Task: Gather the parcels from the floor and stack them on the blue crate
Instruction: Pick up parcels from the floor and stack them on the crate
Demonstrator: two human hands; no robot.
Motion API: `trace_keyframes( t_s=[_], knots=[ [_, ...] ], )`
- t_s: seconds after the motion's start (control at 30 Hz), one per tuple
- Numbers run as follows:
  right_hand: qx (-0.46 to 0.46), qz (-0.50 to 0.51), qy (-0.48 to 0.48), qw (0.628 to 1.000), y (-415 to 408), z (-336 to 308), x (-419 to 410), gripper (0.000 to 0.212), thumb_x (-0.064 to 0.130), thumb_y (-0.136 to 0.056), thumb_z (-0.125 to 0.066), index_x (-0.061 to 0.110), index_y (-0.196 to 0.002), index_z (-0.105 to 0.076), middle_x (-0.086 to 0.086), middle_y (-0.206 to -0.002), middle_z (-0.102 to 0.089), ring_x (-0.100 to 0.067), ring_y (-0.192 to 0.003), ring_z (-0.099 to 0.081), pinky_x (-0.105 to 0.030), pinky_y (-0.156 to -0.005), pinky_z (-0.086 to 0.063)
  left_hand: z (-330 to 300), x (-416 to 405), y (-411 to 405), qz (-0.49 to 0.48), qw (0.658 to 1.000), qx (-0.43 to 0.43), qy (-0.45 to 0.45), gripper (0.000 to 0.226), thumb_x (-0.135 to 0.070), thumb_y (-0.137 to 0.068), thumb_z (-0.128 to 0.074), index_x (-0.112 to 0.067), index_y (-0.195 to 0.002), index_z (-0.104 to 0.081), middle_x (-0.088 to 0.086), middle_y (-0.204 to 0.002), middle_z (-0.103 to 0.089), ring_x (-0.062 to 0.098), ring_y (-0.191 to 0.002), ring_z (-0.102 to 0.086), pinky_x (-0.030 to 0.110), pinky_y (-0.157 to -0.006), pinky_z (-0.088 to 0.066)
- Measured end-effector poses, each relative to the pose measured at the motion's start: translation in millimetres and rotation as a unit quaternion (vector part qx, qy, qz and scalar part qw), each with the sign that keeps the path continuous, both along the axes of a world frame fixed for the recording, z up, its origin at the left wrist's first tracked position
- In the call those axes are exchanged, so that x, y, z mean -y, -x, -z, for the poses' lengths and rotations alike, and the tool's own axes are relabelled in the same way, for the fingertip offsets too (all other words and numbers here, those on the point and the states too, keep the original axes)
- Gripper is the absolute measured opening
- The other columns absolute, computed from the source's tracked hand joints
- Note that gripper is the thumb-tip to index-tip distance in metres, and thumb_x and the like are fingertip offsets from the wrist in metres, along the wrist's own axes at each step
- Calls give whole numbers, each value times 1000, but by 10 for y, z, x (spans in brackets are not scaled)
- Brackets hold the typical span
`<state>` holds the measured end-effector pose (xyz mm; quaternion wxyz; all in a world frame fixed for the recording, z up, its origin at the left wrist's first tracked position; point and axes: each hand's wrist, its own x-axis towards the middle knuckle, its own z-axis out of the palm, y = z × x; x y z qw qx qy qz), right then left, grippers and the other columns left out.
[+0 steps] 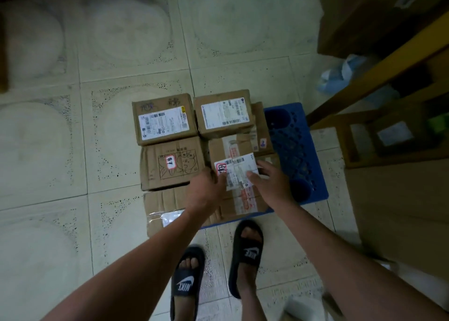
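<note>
Head view. Both hands meet on the taped parcel (239,174), which lies on the blue crate (297,150) at its near left corner, with its white shipping label facing up. The left hand (206,187) grasps the parcel's left edge, fingers curled over it beside the red-bordered sticker. The right hand (272,182) lies on the label with fingers extended and slightly spread, pressing rather than gripping; whether the thumb hooks the right edge cannot be told. Both forearms reach down and forward from the bottom of the frame, converging over the parcel; the person stands at the crate's near edge in black slides (246,255).

Step in hand, as judged: seating or squaring this parcel on the stack. A labelled parcel (224,114) occupies the far left corner of the crate, partly over a further carton (261,128). The right half of the crate's perforated top remains bare.

Three parcels appear to rest off the crate's left edge, on the tiled floor (73,150): a far parcel (164,119), a cartoon-printed parcel (172,162) and a near parcel (162,211) partly hidden by the left forearm.

The next move likely calls for releasing this parcel once it sits flat, then reaching left for a floor parcel.
</note>
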<state>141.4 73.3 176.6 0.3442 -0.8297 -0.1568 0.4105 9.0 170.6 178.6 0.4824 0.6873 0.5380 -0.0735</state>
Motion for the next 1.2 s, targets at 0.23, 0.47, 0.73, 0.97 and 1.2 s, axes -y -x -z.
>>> trace_keyframes(
  t_s=[0.23,0.47,0.73,0.97,1.2],
  knots=[
    [-18,-57,9,998,-310,205,-179,23,19,-91,-65,15,-113,-66,11,-95,-62,-4,-84,-61,-12,-62,-44,149,-166,-278,-26,998,-54,-10,20,-35,-95,-51,-22,-81,-56,-3,-73,-65,12,-63,-64,27,-52,-52],
    [-31,-96,0,995,-410,288,-275,20,17,-88,-69,20,-104,-58,24,-84,-55,7,-77,-56,-21,-68,-54,162,-218,-403,-32,992,-106,-52,20,-27,-96,-50,-16,-80,-56,-4,-67,-58,6,-54,-52,19,-44,-33],
    [-47,-103,6,994,-251,261,-65,19,17,-89,-68,20,-105,-57,25,-84,-54,10,-76,-54,-13,-64,-48,120,-33,-221,-22,994,-99,-40,20,-27,-94,-52,-16,-77,-54,0,-67,-59,10,-52,-53,22,-47,-42],
    [-46,-77,-4,996,-104,369,12,18,13,-92,-64,18,-108,-57,25,-87,-55,11,-78,-54,-7,-65,-45,222,99,-100,-6,995,-65,-79,28,-45,-90,-52,-19,-100,-53,0,-91,-63,15,-74,-62,36,-63,-58],
    [-10,-88,30,996,41,554,77,16,16,-91,-64,19,-105,-58,0,-106,-69,-15,-94,-65,-35,-81,-56,248,142,-8,-7,993,-44,-109,21,-25,-91,-56,-12,-107,-49,6,-99,-60,18,-77,-58,25,-57,-42]
  ],
)
